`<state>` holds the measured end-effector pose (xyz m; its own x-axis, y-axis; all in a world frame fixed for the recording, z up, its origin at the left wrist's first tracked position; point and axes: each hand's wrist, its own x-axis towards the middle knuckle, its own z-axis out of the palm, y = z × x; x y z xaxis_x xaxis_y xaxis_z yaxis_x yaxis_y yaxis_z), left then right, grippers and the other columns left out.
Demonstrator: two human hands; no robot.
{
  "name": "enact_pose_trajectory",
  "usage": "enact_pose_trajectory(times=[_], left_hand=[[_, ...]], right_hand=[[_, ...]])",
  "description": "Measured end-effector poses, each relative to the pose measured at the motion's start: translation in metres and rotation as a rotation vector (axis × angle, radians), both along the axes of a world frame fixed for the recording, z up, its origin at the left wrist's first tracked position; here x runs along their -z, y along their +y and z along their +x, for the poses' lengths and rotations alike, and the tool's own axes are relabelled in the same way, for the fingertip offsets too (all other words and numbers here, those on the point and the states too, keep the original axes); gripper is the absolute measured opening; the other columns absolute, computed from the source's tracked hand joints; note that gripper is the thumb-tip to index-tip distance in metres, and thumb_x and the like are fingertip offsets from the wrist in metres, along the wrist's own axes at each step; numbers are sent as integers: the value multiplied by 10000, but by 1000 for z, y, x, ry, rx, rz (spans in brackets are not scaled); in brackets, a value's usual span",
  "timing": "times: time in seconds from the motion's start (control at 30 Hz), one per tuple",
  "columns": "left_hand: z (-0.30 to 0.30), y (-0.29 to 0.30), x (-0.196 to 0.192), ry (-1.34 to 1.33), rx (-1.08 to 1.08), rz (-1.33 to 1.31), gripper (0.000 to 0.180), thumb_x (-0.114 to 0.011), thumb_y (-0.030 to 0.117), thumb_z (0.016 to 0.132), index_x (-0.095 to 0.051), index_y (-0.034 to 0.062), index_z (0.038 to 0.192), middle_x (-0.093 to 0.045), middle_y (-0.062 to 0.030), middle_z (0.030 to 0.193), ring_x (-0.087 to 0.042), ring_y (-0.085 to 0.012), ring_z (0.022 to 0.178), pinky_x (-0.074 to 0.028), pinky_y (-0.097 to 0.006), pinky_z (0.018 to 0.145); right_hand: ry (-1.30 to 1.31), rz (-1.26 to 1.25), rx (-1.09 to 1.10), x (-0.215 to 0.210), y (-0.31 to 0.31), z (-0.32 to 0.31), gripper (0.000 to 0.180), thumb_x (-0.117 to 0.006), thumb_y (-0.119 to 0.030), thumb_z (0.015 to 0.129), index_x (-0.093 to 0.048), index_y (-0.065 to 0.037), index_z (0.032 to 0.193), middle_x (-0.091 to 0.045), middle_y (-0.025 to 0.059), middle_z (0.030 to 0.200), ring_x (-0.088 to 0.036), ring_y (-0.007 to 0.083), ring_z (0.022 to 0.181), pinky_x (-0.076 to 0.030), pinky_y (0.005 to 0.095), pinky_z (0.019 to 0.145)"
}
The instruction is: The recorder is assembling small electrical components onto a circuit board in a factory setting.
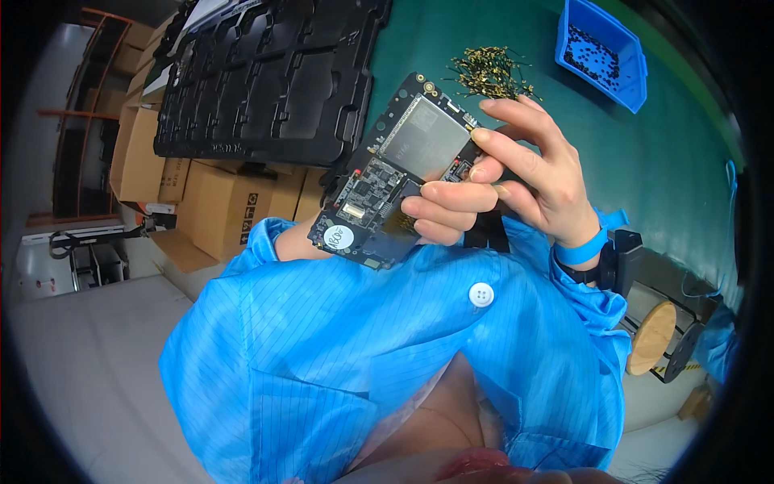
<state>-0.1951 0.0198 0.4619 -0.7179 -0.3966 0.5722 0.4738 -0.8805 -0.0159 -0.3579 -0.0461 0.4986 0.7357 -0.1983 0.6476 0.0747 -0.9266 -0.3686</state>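
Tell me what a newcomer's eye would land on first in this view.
First comes the black circuit board with its silver shield, held up at the centre of the view by the right hand, whose fingers press on its lower right part. Below it the blue striped coat sleeves fill the lower half. Behind lie a black moulded tray on the green mat at upper left, a heap of small gold parts, and a blue bin at upper right.

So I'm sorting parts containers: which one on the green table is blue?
The small open bin at the far right; the moulded trays at left are black.
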Motion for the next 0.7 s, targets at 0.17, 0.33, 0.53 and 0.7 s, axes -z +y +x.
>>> enact_pose_trajectory(times=[0.17,0.33,0.53,0.7], left_hand=[[2,-2,-6,-55,-8,-22,215,-406,169,901,-398,9,1043,-482,-60,712,-551,-161,565,-444,-294,542],[1,2,-9,-68,-12,-34,212,-406,170,901,-398,9,1039,-480,-59,710,-550,-160,562,-443,-293,540],[0,-1,-9,-66,-1,-38,208,-405,171,902,-398,10,1033,-478,-58,707,-548,-158,558,-442,-292,537],[0,0,-10,-61,-12,-47,205,-405,172,902,-398,11,1029,-477,-57,705,-546,-156,554,-441,-291,534]], right_hand=[[-106,68,-36,6,2,0,421,-548,-323,781,-551,-92,1133,-497,172,1139,-520,327,986,-410,437,846],[-215,182,-84,7,5,4,419,-518,-341,817,-537,-84,1147,-483,174,1155,-529,328,953,-426,403,803],[-173,195,-98,8,4,4,394,-523,-332,815,-556,-79,1115,-475,171,1160,-541,317,904,-437,387,758],[-119,143,-70,1,5,3,386,-571,-266,757,-565,-74,1092,-490,171,1136,-539,322,897,-439,387,751]])
